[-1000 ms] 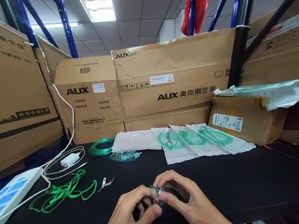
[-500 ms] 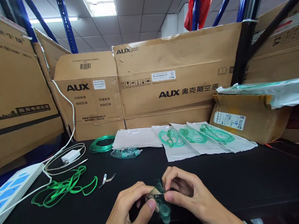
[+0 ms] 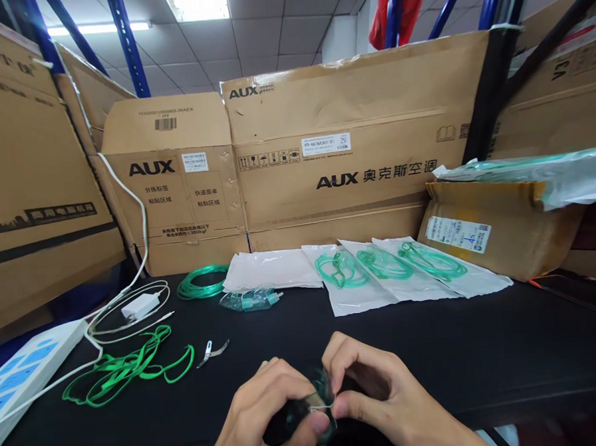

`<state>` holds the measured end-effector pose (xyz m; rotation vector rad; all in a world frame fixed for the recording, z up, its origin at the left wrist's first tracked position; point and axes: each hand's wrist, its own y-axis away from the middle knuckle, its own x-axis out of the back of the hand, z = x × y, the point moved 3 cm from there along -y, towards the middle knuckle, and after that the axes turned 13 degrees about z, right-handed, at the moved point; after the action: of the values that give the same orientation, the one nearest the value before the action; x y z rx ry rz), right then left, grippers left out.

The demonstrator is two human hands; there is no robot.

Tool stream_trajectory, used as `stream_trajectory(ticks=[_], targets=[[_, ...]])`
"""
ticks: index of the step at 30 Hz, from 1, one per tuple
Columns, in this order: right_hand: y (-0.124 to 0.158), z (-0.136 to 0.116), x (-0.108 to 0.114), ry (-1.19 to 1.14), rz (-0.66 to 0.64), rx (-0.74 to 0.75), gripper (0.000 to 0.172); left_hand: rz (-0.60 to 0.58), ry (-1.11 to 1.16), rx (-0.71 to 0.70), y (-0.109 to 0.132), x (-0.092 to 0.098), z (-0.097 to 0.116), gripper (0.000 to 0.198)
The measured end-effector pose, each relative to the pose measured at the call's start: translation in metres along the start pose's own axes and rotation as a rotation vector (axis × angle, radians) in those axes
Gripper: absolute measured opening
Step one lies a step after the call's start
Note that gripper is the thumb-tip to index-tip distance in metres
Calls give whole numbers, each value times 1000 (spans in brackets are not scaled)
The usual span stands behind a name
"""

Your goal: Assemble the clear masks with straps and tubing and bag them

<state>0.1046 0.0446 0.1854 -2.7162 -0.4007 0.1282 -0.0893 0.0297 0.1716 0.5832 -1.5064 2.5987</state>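
Low in the middle of the head view, my left hand (image 3: 272, 407) is closed around a see-through green face mask (image 3: 322, 383), partly hidden by its fingers. A thin metal nose strip (image 3: 321, 407) lies across the mask, seen nearly edge-on. My right hand (image 3: 371, 385) pinches the strip's right end between thumb and forefinger. Left of my hands, loose metal nose strips (image 3: 212, 352) lie on the black table (image 3: 410, 377). Tangled green elastic straps (image 3: 136, 368) are farther left. Behind lies another clear green mask (image 3: 252, 299).
A green tubing coil (image 3: 201, 282) lies beside white pouches (image 3: 273, 269). Several tubing packs (image 3: 343, 274) overlap to their right. A cardboard box (image 3: 498, 232) stands at right; a power strip (image 3: 33, 360) and white cable (image 3: 143, 238) are at left. Cardboard panels (image 3: 366, 179) close the back.
The mask has turned in my hands, so its green connector end no longer shows below them. The metal strip, earlier face-on, now appears edge-on. The view has shifted slightly.
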Motion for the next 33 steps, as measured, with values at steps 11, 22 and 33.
stream_trajectory(ticks=[11, 22, 33], targets=[[6, -8, 0, 166, 89, 322, 20, 34, 24, -100, -2, 2, 5, 28], [8, -3, -1, 226, 119, 353, 17, 69, 169, 61, -4, 0, 1, 16], [1, -3, -7, 393, -59, 95, 37, 43, 244, 431, 5, 1, -15, 30]])
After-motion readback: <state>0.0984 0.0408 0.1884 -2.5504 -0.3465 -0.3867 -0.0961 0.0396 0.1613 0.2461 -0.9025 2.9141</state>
